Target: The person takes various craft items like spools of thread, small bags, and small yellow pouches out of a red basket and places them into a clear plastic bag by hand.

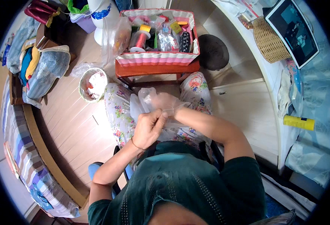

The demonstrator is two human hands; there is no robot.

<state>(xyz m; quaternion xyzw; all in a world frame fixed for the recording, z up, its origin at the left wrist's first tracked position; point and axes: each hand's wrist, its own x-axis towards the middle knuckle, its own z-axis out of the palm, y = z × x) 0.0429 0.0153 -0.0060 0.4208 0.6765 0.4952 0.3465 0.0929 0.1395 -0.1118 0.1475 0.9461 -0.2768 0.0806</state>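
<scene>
A thin clear plastic bag (136, 105) hangs over my lap, in front of my floral-patterned trousers. Inside it is my right hand (165, 103), covered up to about the wrist; its fingers are blurred by the plastic, so I cannot tell how far they are bent. At the bag's mouth, next to my right wrist, my left hand (148, 128) is closed, with thumb and fingers pinching the plastic edge. Beyond my knees stands a pink and white woven basket (159, 59). Among its contents are a spool of red thread (139, 40) and several small clear packets.
The basket rests on a red-brown wooden stool (157, 70). A small waste bin (83, 90) with crumpled paper stands by my left knee. To the right are a dark round stool (213, 52), a white cabinet (243, 108), a wicker basket (270, 39) and a tablet (294, 32).
</scene>
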